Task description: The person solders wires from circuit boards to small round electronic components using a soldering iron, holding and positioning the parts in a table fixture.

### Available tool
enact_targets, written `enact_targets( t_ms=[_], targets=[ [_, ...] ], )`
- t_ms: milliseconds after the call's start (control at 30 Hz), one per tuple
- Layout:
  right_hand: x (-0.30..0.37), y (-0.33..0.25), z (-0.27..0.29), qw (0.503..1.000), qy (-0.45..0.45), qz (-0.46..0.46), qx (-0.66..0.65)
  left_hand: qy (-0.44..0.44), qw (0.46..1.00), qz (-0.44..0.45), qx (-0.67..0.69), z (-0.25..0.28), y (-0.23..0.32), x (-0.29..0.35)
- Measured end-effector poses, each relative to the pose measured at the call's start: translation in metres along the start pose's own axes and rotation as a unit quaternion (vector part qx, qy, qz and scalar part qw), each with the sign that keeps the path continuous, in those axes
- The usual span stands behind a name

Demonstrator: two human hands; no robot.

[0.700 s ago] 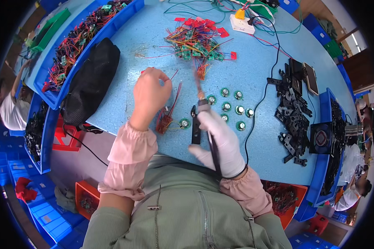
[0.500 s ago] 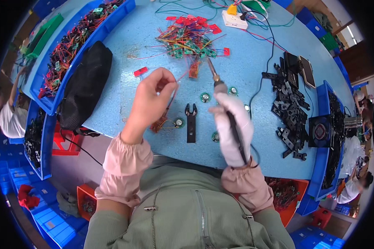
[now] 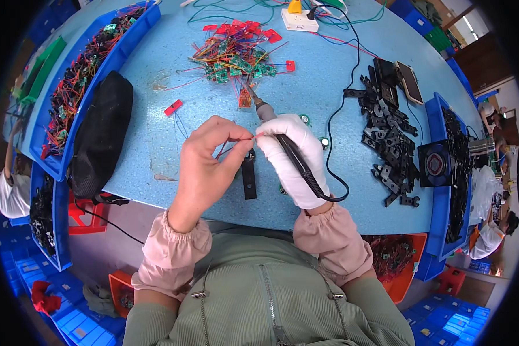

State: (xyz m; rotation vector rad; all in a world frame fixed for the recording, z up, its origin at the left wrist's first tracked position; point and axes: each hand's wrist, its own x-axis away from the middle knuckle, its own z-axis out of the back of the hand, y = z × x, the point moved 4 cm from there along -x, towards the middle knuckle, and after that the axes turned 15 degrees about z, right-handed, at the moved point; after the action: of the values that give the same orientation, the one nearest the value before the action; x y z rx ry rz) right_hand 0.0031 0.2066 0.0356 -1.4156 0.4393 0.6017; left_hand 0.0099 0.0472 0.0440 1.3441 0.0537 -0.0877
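My bare left hand (image 3: 205, 164) is closed, its thumb and forefinger pinching a thin red wire (image 3: 255, 137). In my white-gloved right hand (image 3: 297, 158) I grip a soldering iron (image 3: 264, 111), its tip pointing up and left beside a small orange piece (image 3: 245, 99). The gloved fingertips meet the left fingertips at the wire. Under the hands, a black slotted holder (image 3: 248, 180) lies on the table, its forked end partly hidden. Small round silver-and-green parts (image 3: 304, 119) sit partly behind the right hand. Farther off lies a heap of wired green circuit boards (image 3: 230, 63) with red tabs.
A red tab (image 3: 173, 108) with wires lies left. Black brackets (image 3: 386, 132) are piled at right, near a blue bin (image 3: 432, 115). A black cloth bag (image 3: 104, 138) rests by the left blue bin (image 3: 147, 26). The iron's cord loops right toward a white power strip (image 3: 300, 22).
My right hand has moved left with the soldering iron until its fingertips meet my left hand's at the wire. The view has shifted slightly, moving the table's things leftward.
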Motion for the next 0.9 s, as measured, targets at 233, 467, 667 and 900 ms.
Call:
enact_targets(
  t_ms=[233,467,667,900],
  targets=[
    [0.001,-0.004,0.004,1.000,0.000,0.018,0.013,0.011,0.999,-0.009,-0.043,-0.006,0.005,0.002],
    [0.000,-0.002,0.007,0.998,-0.014,0.040,0.035,0.008,0.996,-0.016,-0.085,-0.007,0.002,0.002],
    [0.002,-0.001,0.004,0.999,0.006,0.027,0.024,0.020,0.997,-0.013,-0.071,-0.012,0.002,0.002],
    [0.009,-0.003,-0.011,0.996,0.048,0.045,0.065,0.073,0.992,0.043,0.099,-0.020,-0.010,0.004]
  ],
)
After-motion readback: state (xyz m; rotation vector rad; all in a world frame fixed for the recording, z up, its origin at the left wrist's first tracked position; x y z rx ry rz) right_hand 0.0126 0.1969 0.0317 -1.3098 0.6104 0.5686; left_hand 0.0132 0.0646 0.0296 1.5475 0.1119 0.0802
